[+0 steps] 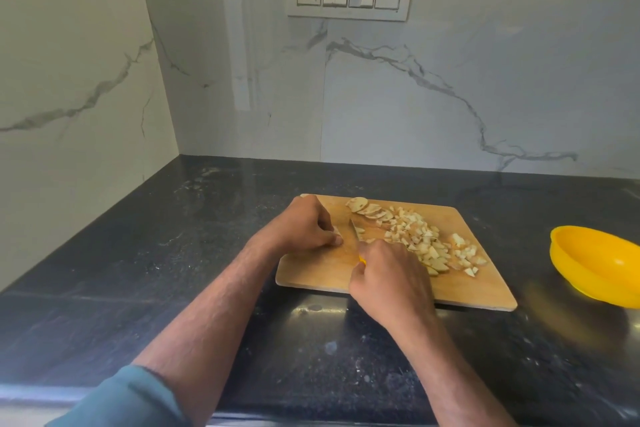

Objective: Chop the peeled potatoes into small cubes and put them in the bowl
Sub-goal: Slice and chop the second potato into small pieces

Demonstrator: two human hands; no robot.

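pale potato cubes [429, 243] heaped on wooden board [311, 274], yellow bowl [595, 263] beside

One head-worn camera looks forward and down, close over the dark surface [173, 253], facing the far wall [450, 45].

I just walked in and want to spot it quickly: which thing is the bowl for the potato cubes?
Find the wooden cutting board on the dark countertop. Right of it, at the picture's edge, sits the yellow bowl, the only bright round container, and apparently empty.
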